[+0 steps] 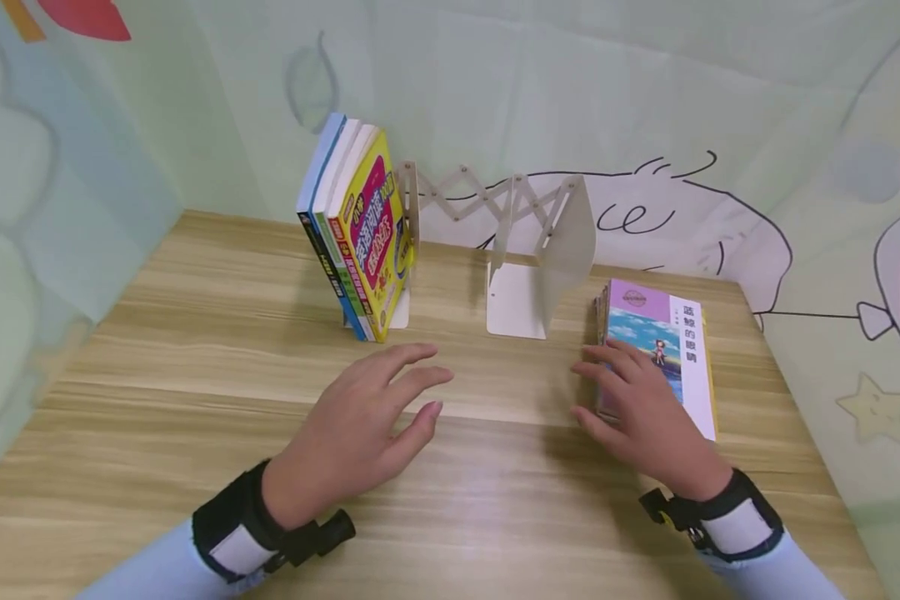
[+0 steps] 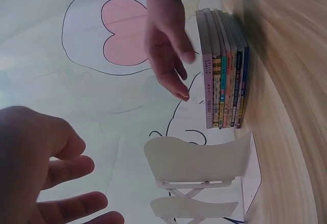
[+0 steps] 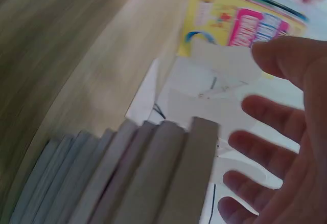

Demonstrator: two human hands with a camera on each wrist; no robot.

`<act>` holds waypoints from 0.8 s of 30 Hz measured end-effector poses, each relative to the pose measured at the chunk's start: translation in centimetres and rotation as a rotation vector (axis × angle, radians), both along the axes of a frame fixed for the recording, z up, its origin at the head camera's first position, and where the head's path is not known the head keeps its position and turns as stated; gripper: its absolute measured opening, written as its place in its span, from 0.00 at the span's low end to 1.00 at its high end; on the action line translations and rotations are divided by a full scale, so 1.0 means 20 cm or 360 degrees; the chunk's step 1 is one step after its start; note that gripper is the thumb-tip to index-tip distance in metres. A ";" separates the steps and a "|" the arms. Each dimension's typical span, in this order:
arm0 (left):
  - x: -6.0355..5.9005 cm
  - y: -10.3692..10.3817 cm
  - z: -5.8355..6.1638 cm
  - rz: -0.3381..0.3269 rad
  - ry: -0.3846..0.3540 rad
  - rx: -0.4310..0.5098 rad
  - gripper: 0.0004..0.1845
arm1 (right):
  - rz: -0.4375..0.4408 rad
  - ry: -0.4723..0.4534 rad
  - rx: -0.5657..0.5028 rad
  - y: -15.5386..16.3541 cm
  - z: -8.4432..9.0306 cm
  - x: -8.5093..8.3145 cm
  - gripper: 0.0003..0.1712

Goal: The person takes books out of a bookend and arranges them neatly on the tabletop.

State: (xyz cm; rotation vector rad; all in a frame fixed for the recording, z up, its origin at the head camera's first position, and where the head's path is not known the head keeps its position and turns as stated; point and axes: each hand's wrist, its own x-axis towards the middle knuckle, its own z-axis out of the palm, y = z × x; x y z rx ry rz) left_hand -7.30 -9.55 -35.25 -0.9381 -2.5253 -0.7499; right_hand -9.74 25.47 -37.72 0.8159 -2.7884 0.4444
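Observation:
My left hand [image 1: 352,425] hovers over the middle of the table, fingers spread and loosely bent, holding nothing. My right hand [image 1: 645,417] is over the left side of a flat stack of books [image 1: 690,367] at the right; its fingers are relaxed and grip nothing. The top book has a purple, blue and white cover. In the left wrist view several colored spines of the stack [image 2: 225,75] show. A white expanding bookend rack [image 1: 517,300] stands at the back. Upright at its left end are a few books, the outermost a yellow one [image 1: 375,242].
A wood-grain table [image 1: 195,350] carries everything. Cartoon-printed fabric [image 1: 457,75] hangs behind and along both sides, close to the table's back edge. Between the rack's upright plates there are gaps, with a crossed-bar lattice [image 1: 465,196] behind them.

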 end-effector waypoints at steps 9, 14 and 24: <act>-0.01 0.00 -0.02 -0.0023 0.0065 0.0018 0.16 | 0.0043 0.0117 0.0498 -0.01 -0.11 -0.01 0.19; 0.00 0.00 -0.02 -0.0018 0.0067 0.0016 0.16 | 0.0093 0.0209 0.0518 0.03 -0.14 0.00 0.10; -0.02 -0.02 -0.02 0.0015 0.0062 -0.0016 0.15 | 0.0116 0.0205 0.0434 0.05 -0.12 0.02 0.09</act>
